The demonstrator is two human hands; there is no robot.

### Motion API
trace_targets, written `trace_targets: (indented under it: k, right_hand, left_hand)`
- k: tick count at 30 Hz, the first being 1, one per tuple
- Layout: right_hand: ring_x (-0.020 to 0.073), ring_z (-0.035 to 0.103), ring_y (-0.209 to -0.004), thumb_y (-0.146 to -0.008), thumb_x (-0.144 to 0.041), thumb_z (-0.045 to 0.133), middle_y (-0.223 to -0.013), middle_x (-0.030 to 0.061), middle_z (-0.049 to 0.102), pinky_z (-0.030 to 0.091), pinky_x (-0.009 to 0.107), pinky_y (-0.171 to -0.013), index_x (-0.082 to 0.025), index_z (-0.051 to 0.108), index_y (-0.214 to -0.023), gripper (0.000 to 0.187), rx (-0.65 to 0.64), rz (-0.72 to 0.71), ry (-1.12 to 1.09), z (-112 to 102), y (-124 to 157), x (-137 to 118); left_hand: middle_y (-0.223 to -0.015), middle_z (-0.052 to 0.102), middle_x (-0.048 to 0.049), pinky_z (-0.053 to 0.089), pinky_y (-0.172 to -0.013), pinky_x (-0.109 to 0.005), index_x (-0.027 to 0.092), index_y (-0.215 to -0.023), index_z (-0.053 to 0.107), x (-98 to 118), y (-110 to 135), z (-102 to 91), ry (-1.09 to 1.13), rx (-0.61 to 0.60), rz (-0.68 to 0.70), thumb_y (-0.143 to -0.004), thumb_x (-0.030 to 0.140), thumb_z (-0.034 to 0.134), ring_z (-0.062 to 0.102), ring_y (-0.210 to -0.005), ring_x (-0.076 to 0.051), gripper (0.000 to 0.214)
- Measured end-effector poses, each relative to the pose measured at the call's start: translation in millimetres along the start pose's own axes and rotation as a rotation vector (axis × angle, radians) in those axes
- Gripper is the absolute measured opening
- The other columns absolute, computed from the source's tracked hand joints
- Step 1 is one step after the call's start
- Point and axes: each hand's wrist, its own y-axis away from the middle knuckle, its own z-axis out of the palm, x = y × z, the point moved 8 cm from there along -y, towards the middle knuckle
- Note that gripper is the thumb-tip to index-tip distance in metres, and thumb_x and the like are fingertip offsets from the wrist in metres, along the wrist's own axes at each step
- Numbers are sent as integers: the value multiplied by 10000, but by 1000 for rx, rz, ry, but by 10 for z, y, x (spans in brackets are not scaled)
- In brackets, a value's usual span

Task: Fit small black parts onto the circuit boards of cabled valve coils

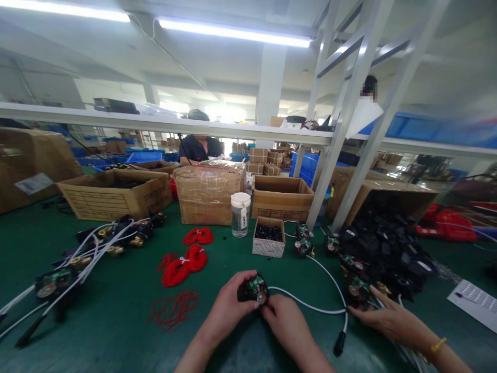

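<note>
Both hands sit low centre of frame on one small black part with a green circuit board on top. Grip: left hand is wrapped round its left side, fingers closed on it; right hand pinches its right end with the fingertips. A white cable runs right from the part to a black plug lying on the green table.

Lower right: a co-worker's hand with a gold bracelet touches a similar unit; can't tell if it grips. Red cord bundles lie left of centre, with a small box and a clear jar above the hands.
</note>
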Motion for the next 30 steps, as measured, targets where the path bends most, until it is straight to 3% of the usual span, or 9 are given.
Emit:
trace_targets:
  k: [1, 3, 7, 14, 17, 20, 23, 26, 30]
  right_hand:
    - [221, 721, -852, -932, -500, 552, -917, -10, 749, 564, 450, -878, -324, 743, -855, 271, -109, -142, 64, -83, 41, 36]
    - [236, 732, -836, -882, -485, 597, -899, -18, 758, 553, 490, -918, -362, 736, -770, 217, -61, -284, 164, -313, 34, 176]
    - [202, 714, -807, -899, -495, 589, -771, -12, 691, 605, 425, -818, -297, 697, -810, 243, 26, -194, 185, -351, -195, 431]
    - [156, 734, -937, -1035, -441, 112, -927, 39, 718, 634, 309, -744, -244, 697, -954, 623, 100, -141, 75, -261, -202, 449]
    - [190, 731, -977, -1002, -500, 264, -954, 31, 730, 645, 363, -781, -275, 706, -981, 497, 160, -130, 74, -458, -61, 501]
    - [243, 729, -1001, -917, -504, 485, -1003, 39, 739, 647, 391, -813, -332, 719, -1015, 306, 399, -148, 94, -960, 165, 462]
    - [265, 730, -1011, -967, -430, 381, -1073, 59, 729, 648, 390, -778, -372, 653, -1210, 369, 693, -163, 57, -1340, 371, 228]
    - [287, 735, -981, -958, -395, 405, -1028, 68, 741, 628, 364, -704, -360, 647, -1225, 362, 579, -152, 80, -842, 129, -241]
    - [233, 728, -927, -891, -309, 572, -1027, 14, 746, 619, 326, -749, -345, 663, -1168, 294, 295, -186, 73, 575, -452, -874]
  left_hand:
    - [-1285, 665, -79, 427, -1104, -400, 239, -1207, 673, 3, -15, 6, -22, -22, 22, -635, 96, 729, 595, -1223, -265, 592]
    - [-1316, 628, -66, 422, -1106, -388, 265, -1232, 672, 4, -48, 14, -59, -82, 60, -653, 96, 719, 563, -1254, -256, 605]
    - [-1276, 607, -46, 446, -1067, -371, 305, -1313, 622, 27, -106, 23, -124, -214, 89, -699, 113, 680, 575, -1205, -232, 646]
    - [-1310, 592, -45, 351, -1152, -389, 309, -1396, 534, 107, -93, 59, -240, -244, 109, -722, 79, 606, 530, -1262, -222, 716]
    - [-1318, 583, -53, 389, -1120, -370, 290, -1406, 512, 82, -73, 106, -277, -210, 130, -629, 42, 651, 534, -1251, -229, 827]
    - [-1294, 595, -55, 424, -1081, -367, 277, -1356, 550, 28, -90, 137, -296, -141, 119, -591, 28, 685, 558, -1209, -234, 816]
    - [-1273, 615, -46, 429, -1071, -360, 293, -1308, 595, -12, -122, 150, -285, -78, 116, -644, 12, 640, 577, -1187, -218, 723]
    - [-1261, 626, -34, 435, -1065, -352, 315, -1297, 613, -48, -136, 153, -275, -64, 128, -653, 3, 645, 583, -1178, -212, 716]
    - [-1246, 628, -25, 446, -1059, -346, 319, -1303, 608, -70, -97, 134, -268, -40, 145, -641, 7, 681, 589, -1164, -204, 736]
